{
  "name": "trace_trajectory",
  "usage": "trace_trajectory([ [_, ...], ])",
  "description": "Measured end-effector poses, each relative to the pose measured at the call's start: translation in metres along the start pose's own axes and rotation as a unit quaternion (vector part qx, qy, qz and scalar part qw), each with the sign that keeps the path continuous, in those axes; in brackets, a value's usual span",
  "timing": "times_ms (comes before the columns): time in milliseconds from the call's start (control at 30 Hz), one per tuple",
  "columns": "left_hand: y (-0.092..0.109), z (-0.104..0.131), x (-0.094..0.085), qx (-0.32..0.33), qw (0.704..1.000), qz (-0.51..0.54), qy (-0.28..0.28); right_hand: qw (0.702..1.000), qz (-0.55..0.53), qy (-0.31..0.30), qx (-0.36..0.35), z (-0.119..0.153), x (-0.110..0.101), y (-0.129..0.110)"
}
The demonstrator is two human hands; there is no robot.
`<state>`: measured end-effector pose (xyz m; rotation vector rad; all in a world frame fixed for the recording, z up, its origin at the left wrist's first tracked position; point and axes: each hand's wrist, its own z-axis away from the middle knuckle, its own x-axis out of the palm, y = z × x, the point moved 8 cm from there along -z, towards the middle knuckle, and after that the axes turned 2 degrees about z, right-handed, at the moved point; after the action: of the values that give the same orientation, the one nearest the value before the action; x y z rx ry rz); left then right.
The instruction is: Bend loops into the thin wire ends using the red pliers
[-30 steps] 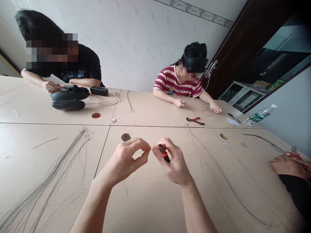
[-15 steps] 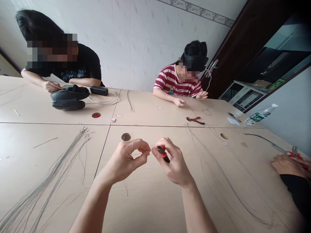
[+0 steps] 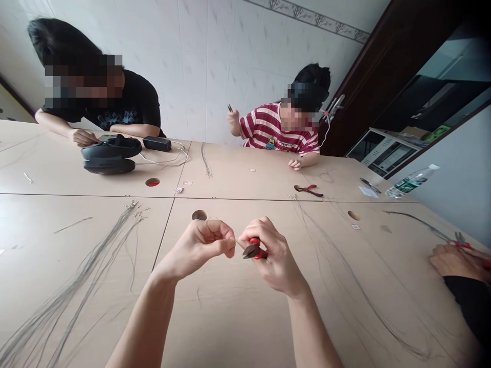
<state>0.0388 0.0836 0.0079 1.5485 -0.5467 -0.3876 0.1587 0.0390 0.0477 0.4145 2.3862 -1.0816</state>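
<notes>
My left hand (image 3: pixel 203 248) is closed in a pinch, with a thin wire showing faintly at its fingertips. Close beside it, my right hand (image 3: pixel 270 255) is wrapped round red-handled pliers (image 3: pixel 252 251), whose dark jaws point left. A small gap separates the fingertips of the two hands, and the fine wire there is hard to make out. Both hands are above the light wooden table (image 3: pixel 230 327). On the left lies a long bundle of grey wires (image 3: pixel 92 255); thinner wires (image 3: pixel 345 260) curve across the right side.
Two people sit opposite, one near a dark headset (image 3: pixel 111 154), the other raising a pointed tool (image 3: pixel 230 108). Another person's hands (image 3: pixel 454 260) hold pliers at the right edge. Red-handled pliers (image 3: pixel 309 189), a bottle (image 3: pixel 412 181) and table holes (image 3: pixel 199 215) lie beyond my hands.
The pliers in my right hand have turned so their jaws point left and down. My left fingers have curled in more. The person in stripes has raised one hand and lowered the other.
</notes>
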Motion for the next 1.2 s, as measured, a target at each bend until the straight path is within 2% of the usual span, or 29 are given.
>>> trace_trajectory([
  [233, -0.0028, 0.0018, 0.0025, -0.026, 0.997, 0.074, -0.018, 1.000, 0.000, 0.021, 0.010, 0.0021, -0.0037, 0.0032],
  [433, 0.0001, 0.0020, 0.0063, -0.033, 0.995, 0.086, -0.028, 0.999, -0.008, 0.036, 0.006, 0.0014, -0.0065, 0.0039],
  [700, 0.0010, 0.0003, 0.0019, -0.022, 0.999, 0.048, -0.002, 0.999, -0.022, 0.043, 0.008, 0.0017, -0.0068, 0.0031],
  [1200, 0.0056, 0.0030, -0.0011, -0.004, 1.000, -0.024, 0.011, 0.999, -0.023, 0.021, 0.009, 0.0008, -0.0041, 0.0025],
])
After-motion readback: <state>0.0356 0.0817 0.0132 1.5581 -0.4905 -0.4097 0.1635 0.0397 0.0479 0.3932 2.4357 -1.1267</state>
